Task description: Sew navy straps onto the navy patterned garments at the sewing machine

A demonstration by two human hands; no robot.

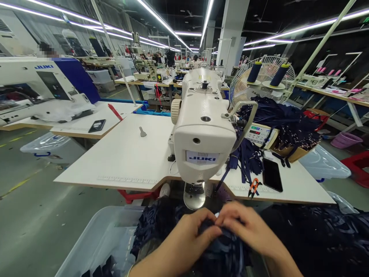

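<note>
My left hand [190,231] and my right hand [248,227] meet low in the head view, just in front of the white Juki sewing machine [201,127]. Both pinch a bunch of dark navy fabric [221,254] that lies in my lap, fingers curled and pressed together on it. The fingertips touch near the cylinder arm [194,196] under the machine head. More navy cloth spreads to the right [317,234] and to the left [152,227].
The white table [129,154] carries a black phone [271,175], orange thread snips [253,186], a control panel [258,134] and a heap of navy strips [282,123]. A clear plastic bin [98,242] stands at lower left. A fan [261,80] and two thread cones are behind.
</note>
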